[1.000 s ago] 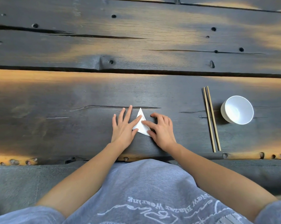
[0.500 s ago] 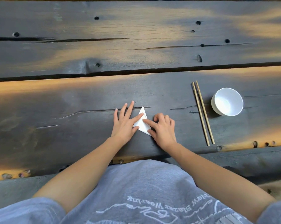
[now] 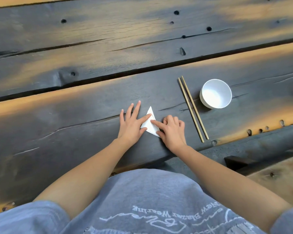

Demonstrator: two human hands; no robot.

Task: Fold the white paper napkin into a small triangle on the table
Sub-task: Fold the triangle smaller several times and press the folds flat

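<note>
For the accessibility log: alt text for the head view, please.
Both hands press a white napkin, already a small triangle, flat on a dark wooden table: left hand, right hand. Chopsticks and a white bowl lie to the right.

Shirt: you are wearing a grey-blue T-shirt [image 3: 147,196] that is hanging loose over your front.
Print: white lettering and looping line art are running across its chest, upside down to the camera.
Sleeves: short ones are ending above your elbows, leaving both forearms bare.
Left hand [image 3: 131,126]: you are wearing nothing on it.
Right hand [image 3: 172,131]: you are wearing nothing on it either.
</note>
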